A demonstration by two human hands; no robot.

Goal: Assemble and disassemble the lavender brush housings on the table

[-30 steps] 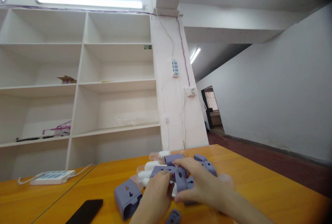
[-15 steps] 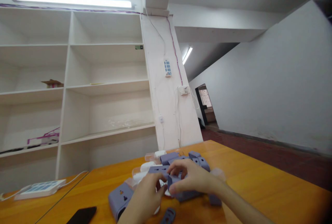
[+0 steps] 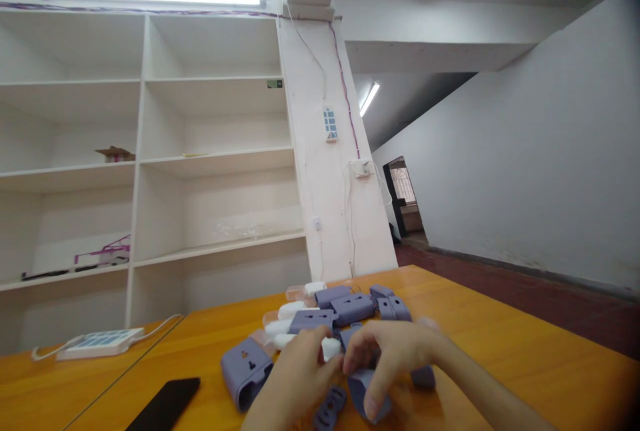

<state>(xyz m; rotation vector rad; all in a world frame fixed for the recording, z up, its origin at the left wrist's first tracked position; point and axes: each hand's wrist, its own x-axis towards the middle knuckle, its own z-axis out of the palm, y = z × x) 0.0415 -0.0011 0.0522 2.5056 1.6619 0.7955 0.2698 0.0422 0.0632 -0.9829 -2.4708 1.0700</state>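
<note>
My left hand (image 3: 303, 378) has its fingers curled, with a rounded white plastic part (image 3: 331, 349) between finger and thumb; the fingers partly hide it. My right hand (image 3: 395, 351) grips a hollow purple-grey plastic casing (image 3: 367, 394), its thumb on the near side, low over the table. Between the hands lies a flat purple-grey piece with cut-out holes (image 3: 330, 408). To the left of my left hand, a larger purple-grey casing with socket-shaped slots (image 3: 245, 371) rests with its open end towards me.
Behind my hands lie more purple-grey casings (image 3: 354, 308) and white parts with clear pink ends (image 3: 293, 310) on the orange table (image 3: 480, 338). A black phone (image 3: 167, 404) and a white panel with a cord (image 3: 103, 342) are at the left. White shelves (image 3: 220, 251) stand beyond.
My right hand has moved down and towards me with the casing, apart from my left hand. The view has shifted slightly, so the table shows further right.
</note>
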